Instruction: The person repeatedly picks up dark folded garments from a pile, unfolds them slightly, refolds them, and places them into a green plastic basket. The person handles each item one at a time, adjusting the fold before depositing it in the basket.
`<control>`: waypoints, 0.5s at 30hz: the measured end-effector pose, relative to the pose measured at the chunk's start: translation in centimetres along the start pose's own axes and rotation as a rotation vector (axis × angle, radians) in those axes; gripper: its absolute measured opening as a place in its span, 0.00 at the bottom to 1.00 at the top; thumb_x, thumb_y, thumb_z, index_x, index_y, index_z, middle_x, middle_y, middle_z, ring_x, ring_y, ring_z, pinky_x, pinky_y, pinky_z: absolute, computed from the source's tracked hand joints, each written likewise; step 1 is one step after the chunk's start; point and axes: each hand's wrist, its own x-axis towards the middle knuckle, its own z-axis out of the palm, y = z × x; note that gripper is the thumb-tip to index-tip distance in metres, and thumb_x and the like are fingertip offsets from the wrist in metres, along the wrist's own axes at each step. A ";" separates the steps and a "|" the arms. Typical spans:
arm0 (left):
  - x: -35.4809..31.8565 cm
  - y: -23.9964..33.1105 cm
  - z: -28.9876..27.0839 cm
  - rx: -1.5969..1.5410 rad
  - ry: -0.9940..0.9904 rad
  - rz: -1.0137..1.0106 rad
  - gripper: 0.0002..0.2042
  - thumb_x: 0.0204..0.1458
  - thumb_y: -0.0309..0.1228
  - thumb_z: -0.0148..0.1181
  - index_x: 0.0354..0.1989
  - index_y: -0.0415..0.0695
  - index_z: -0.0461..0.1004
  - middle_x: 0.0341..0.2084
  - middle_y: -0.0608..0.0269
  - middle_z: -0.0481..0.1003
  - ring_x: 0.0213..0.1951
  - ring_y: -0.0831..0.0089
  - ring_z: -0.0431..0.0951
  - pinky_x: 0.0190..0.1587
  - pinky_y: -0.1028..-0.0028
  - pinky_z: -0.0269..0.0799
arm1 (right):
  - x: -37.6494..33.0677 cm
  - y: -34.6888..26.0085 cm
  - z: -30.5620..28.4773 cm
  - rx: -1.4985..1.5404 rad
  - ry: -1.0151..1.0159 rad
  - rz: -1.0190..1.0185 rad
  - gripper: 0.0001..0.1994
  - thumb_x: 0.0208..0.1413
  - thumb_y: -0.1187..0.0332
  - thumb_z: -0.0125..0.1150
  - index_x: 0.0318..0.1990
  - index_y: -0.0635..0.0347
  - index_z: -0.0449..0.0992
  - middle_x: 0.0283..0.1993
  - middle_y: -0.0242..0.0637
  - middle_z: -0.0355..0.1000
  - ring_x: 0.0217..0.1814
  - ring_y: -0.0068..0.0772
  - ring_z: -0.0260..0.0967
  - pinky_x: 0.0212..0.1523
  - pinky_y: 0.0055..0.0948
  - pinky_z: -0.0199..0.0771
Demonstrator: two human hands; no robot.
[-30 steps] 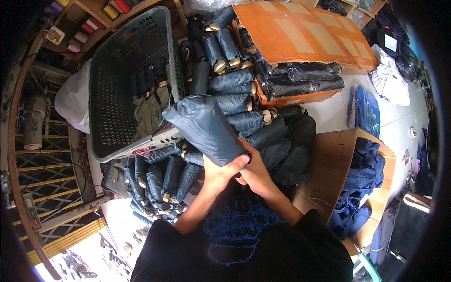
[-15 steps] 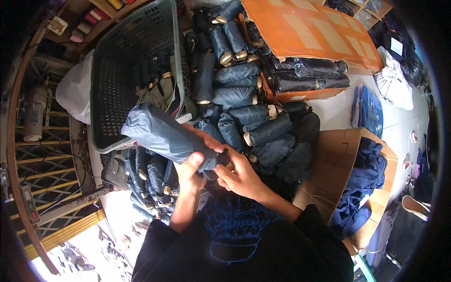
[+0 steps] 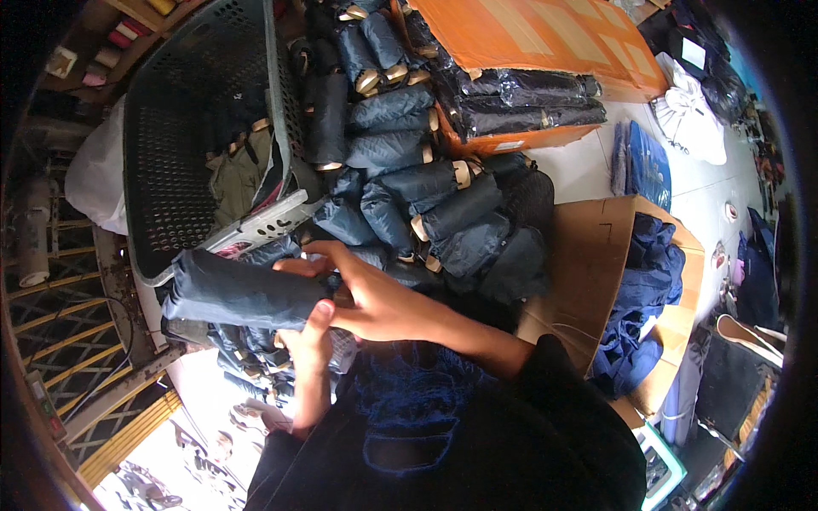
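A folded umbrella in a dark blue-grey fabric sleeve (image 3: 243,291) lies almost level in front of me, its far end pointing left. My left hand (image 3: 312,347) grips it from below near its right end, the thumb pressed up against the side. Around that same end curls my right hand (image 3: 379,294), its fingers reaching over the top of the sleeve. The handle end is mostly hidden by my hands. Beyond them lies a pile of similar sleeved umbrellas (image 3: 392,111) with pale wooden ends, and more of them (image 3: 247,353) lie below the held one.
A dark perforated plastic basket (image 3: 285,102) at the left holds cloth and a few umbrellas. An orange taped carton (image 3: 537,34) with black plastic-wrapped packs stands at the back. At the right, a brown cardboard box (image 3: 588,281) contains navy fabric (image 3: 639,307). A metal lattice gate (image 3: 77,341) is at far left.
The umbrella has moved left and down and turned closer to level. My right hand has shifted from pinching at its right end to reaching over it. The whole view has shifted slightly.
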 end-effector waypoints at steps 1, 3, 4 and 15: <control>-0.5 0.2 -1.3 0.087 0.046 -0.044 0.25 0.38 0.39 0.66 0.42 0.37 0.66 0.37 0.56 0.69 0.40 0.66 0.71 0.47 0.65 0.65 | -0.1 0.6 -0.4 -0.154 -0.017 -0.097 0.36 0.52 0.65 0.63 0.64 0.62 0.50 0.56 0.46 0.59 0.39 0.30 0.70 0.36 0.32 0.73; -1.6 -1.0 -6.0 0.288 0.091 -0.150 0.25 0.35 0.33 0.69 0.42 0.37 0.67 0.38 0.55 0.71 0.37 0.66 0.73 0.42 0.68 0.68 | -1.2 1.3 -3.8 -0.227 -0.097 0.095 0.28 0.47 0.61 0.66 0.54 0.64 0.67 0.49 0.53 0.67 0.52 0.51 0.67 0.52 0.40 0.66; -2.6 -1.2 -7.8 0.455 0.181 -0.201 0.26 0.34 0.33 0.69 0.43 0.34 0.68 0.36 0.53 0.72 0.37 0.64 0.73 0.43 0.67 0.68 | -2.2 2.9 -5.1 -0.315 -0.011 0.358 0.24 0.45 0.60 0.68 0.49 0.60 0.72 0.45 0.50 0.71 0.49 0.47 0.69 0.50 0.36 0.68; -4.7 -3.6 -12.3 1.469 -0.576 -0.133 0.25 0.32 0.38 0.72 0.36 0.36 0.71 0.36 0.50 0.69 0.44 0.52 0.67 0.47 0.59 0.62 | -9.0 12.3 -9.0 -1.067 0.413 0.704 0.14 0.42 0.75 0.64 0.39 0.63 0.72 0.42 0.50 0.71 0.47 0.56 0.69 0.44 0.44 0.70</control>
